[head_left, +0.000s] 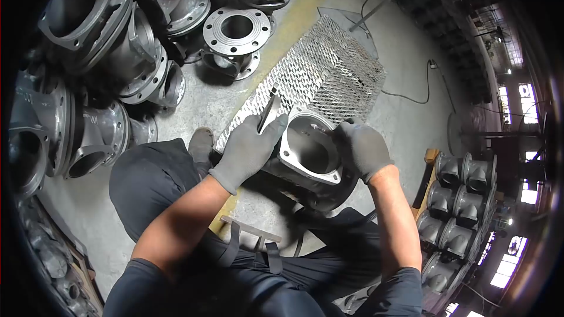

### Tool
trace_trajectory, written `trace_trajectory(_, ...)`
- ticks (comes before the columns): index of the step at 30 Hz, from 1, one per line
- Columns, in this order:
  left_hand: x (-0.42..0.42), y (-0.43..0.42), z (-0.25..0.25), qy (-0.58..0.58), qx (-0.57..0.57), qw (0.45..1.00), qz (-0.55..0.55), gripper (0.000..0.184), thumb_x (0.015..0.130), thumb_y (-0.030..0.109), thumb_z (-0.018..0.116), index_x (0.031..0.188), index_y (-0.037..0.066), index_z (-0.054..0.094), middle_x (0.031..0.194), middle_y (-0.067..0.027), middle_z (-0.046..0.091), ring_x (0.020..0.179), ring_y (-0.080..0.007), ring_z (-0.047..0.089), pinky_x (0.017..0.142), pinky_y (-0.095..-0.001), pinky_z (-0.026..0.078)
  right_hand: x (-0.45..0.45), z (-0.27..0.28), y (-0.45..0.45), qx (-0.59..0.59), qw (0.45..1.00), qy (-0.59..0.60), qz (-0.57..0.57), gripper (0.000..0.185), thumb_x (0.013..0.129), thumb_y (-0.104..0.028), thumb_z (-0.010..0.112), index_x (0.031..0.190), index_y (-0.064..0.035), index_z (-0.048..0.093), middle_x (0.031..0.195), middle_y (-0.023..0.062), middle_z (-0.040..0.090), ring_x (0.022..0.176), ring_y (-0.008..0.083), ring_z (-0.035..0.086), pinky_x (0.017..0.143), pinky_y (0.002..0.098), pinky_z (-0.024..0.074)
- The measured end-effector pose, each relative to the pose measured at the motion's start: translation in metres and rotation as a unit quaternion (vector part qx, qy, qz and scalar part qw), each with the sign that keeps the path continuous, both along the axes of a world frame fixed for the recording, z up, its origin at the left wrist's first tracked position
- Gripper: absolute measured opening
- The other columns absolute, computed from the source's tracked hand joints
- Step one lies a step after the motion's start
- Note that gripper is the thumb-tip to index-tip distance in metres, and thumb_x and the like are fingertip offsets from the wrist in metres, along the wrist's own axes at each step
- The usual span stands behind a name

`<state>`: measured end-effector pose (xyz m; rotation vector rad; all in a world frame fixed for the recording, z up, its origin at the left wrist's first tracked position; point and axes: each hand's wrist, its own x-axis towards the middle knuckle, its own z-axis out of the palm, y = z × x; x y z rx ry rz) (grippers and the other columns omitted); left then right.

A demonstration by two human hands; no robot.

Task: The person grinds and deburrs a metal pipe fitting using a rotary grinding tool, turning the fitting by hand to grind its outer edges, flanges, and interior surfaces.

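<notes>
A grey metal valve body casting (301,167) sits between my knees, its squarish flange with corner bolt holes facing up around a round bore. My left hand (249,149), in a grey glove, is at the flange's left side. Its thumb and fingers close around a narrow flat metal piece (270,113), seen nearly edge-on; I cannot tell whether this is loose or part of the casting. At the right rim of the bore, my right hand (364,148), also gloved, is closed with curled fingers. Whatever those fingers may hold is hidden.
A textured metal plate (346,85) lies on the floor just beyond the casting. Several flanged castings (237,28) stand to the left and ahead. Stacked castings (455,205) are at the right. A cable (411,101) crosses the floor, and a small strapped bar (251,229) is near my legs.
</notes>
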<state>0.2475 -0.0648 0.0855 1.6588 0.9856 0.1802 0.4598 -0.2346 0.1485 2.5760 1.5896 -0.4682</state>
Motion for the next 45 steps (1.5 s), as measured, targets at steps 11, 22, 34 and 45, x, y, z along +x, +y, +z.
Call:
trace_trajectory(11,0.001,-0.001,-0.005,-0.019,0.025,1.0,-0.003,0.074,0.104,0.061,0.066,0.109,-0.013,0.072,0.096,-0.0373,0.072,0.1,-0.0524,0.072,0.089,-0.0538,0.055,-0.008,0.0,0.001,0.007,0.999,-0.006,0.045,0.018,0.092,-0.016,0.07,0.104,-0.003,0.065,0.118,0.0244,0.068,0.1,0.0459,0.074,0.085,0.0552,0.0598)
trace_trajectory(22,0.001,0.001,-0.011,-0.007,0.015,1.0,-0.009,0.081,0.102,0.064,0.066,0.113,-0.016,0.07,0.102,-0.0382,0.074,0.104,-0.0524,0.073,0.093,-0.0527,0.055,-0.001,-0.01,-0.003,0.038,0.998,-0.002,0.056,0.022,0.092,-0.02,0.073,0.105,-0.0038,0.066,0.114,0.0223,0.068,0.099,0.0464,0.072,0.084,0.0541,0.0586)
trace_trajectory(34,0.001,0.0,-0.014,-0.009,0.029,0.999,-0.019,0.045,0.11,0.046,0.064,0.123,0.005,0.076,0.102,-0.031,0.07,0.099,-0.048,0.07,0.082,-0.0523,0.054,-0.004,-0.007,-0.004,0.039,0.998,-0.005,0.058,0.018,0.093,-0.015,0.07,0.105,-0.0027,0.066,0.116,0.024,0.067,0.102,0.0459,0.073,0.086,0.0546,0.0593)
trace_trajectory(45,0.002,-0.001,-0.006,-0.012,0.027,1.0,-0.009,0.069,0.106,0.056,0.065,0.116,-0.012,0.071,0.102,-0.0351,0.073,0.103,-0.0494,0.073,0.091,-0.0515,0.055,-0.006,-0.006,-0.001,0.04,0.997,-0.01,0.065,0.015,0.094,-0.013,0.067,0.104,-0.0019,0.066,0.114,0.024,0.067,0.099,0.0463,0.073,0.085,0.0546,0.0591)
